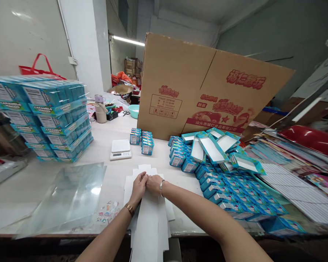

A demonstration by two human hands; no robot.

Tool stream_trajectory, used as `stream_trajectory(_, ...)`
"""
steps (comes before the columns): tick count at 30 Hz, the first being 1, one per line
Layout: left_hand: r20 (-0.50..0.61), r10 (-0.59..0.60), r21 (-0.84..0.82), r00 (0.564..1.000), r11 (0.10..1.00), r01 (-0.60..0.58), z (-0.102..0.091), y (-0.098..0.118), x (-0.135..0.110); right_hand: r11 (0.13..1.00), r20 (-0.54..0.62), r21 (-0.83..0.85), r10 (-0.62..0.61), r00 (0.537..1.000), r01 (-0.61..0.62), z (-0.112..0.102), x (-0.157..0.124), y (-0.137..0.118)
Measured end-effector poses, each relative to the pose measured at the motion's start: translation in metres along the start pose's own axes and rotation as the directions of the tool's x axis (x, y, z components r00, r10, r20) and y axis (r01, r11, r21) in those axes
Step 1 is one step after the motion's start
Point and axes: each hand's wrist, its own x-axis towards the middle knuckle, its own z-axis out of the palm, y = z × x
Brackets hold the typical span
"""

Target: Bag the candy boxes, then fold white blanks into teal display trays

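Observation:
A stack of flat white card blanks (149, 218) lies on the table in front of me and hangs over its near edge. My left hand (139, 186) and my right hand (154, 183) meet over the far end of the stack, knuckles touching, fingers curled and pinched on the top blank. Each wrist wears a bracelet. Several small blue boxes (229, 193) lie heaped just to the right of my hands. Open blue trays (211, 147) rest on top of that heap.
A white scale (120, 149) stands beyond the blanks. Stacks of wrapped blue packs (51, 120) sit at left, clear plastic sheets (71, 196) near them. A large brown carton (207, 91) stands at the back. Printed sheets (295, 189) cover the right side.

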Motion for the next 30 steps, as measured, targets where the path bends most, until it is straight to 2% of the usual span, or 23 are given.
stream_trajectory(4, 0.108, -0.039, 0.109, 0.993, 0.994, 0.027, -0.007, 0.018, -0.005, 0.993, 0.036, 0.036, 0.114, 0.993, -0.116, 0.003, -0.008, 0.001)
stream_trajectory(6, 0.220, -0.061, 0.214, 0.974, 0.977, 0.013, -0.023, 0.025, -0.011, 0.976, 0.045, 0.068, 0.204, 0.978, -0.207, 0.003, -0.019, 0.007)
stream_trajectory(8, 0.355, -0.066, 0.391, 0.933, 0.917, -0.084, -0.043, 0.031, -0.019, 0.953, 0.077, 0.109, 0.274, 0.959, -0.281, 0.001, -0.035, 0.020)
stream_trajectory(10, 0.452, -0.074, 0.583, 0.889, 0.779, -0.231, -0.059, 0.036, -0.028, 0.937, 0.140, 0.161, 0.288, 0.947, -0.309, -0.002, -0.054, 0.038)
stream_trajectory(12, 0.515, -0.105, 0.732, 0.851, 0.570, -0.373, -0.066, 0.038, -0.037, 0.892, 0.170, 0.328, 0.267, 0.949, -0.310, -0.007, -0.069, 0.056)
stream_trajectory(14, 0.564, -0.144, 0.800, 0.813, 0.339, -0.495, -0.061, 0.038, -0.046, 0.797, 0.090, 0.541, 0.263, 0.960, -0.269, -0.011, -0.075, 0.065)
stream_trajectory(16, 0.578, -0.163, 0.816, 0.800, 0.133, -0.563, -0.050, 0.035, -0.053, 0.750, -0.009, 0.640, 0.222, 0.975, -0.165, -0.012, -0.073, 0.064)
stream_trajectory(18, 0.569, -0.142, 0.817, 0.810, -0.015, -0.576, -0.041, 0.032, -0.058, 0.839, -0.036, 0.539, 0.112, 0.993, -0.075, -0.010, -0.065, 0.052)
stream_trajectory(19, 0.568, -0.126, 0.815, 0.813, -0.053, -0.578, -0.040, 0.031, -0.059, 0.897, -0.029, 0.441, 0.059, 0.998, -0.040, -0.008, -0.061, 0.044)
stream_trajectory(20, 0.577, -0.113, 0.808, 0.809, -0.065, -0.586, -0.041, 0.030, -0.060, 0.946, -0.029, 0.324, 0.029, 0.999, -0.018, -0.006, -0.057, 0.036)
stream_trajectory(22, 0.612, -0.099, 0.786, 0.784, -0.028, -0.617, -0.050, 0.033, -0.060, 0.995, -0.067, 0.094, -0.011, 0.998, 0.017, 0.000, -0.052, 0.024)
stream_trajectory(24, 0.620, -0.115, 0.783, 0.776, 0.018, -0.622, -0.063, 0.037, -0.059, 0.996, -0.099, -0.055, -0.071, 0.993, 0.066, 0.005, -0.050, 0.018)
stream_trajectory(26, 0.594, -0.158, 0.800, 0.789, 0.009, -0.600, -0.074, 0.041, -0.056, 0.985, -0.100, -0.125, -0.129, 0.987, 0.116, 0.010, -0.052, 0.017)
stream_trajectory(28, 0.564, -0.195, 0.809, 0.802, -0.063, -0.584, -0.080, 0.042, -0.055, 0.975, -0.092, -0.160, -0.169, 0.981, 0.153, 0.012, -0.053, 0.019)
stream_trajectory(30, 0.568, -0.211, 0.781, 0.795, -0.166, -0.602, -0.081, 0.039, -0.054, 0.966, -0.068, -0.184, -0.198, 0.978, 0.182, 0.012, -0.054, 0.019)
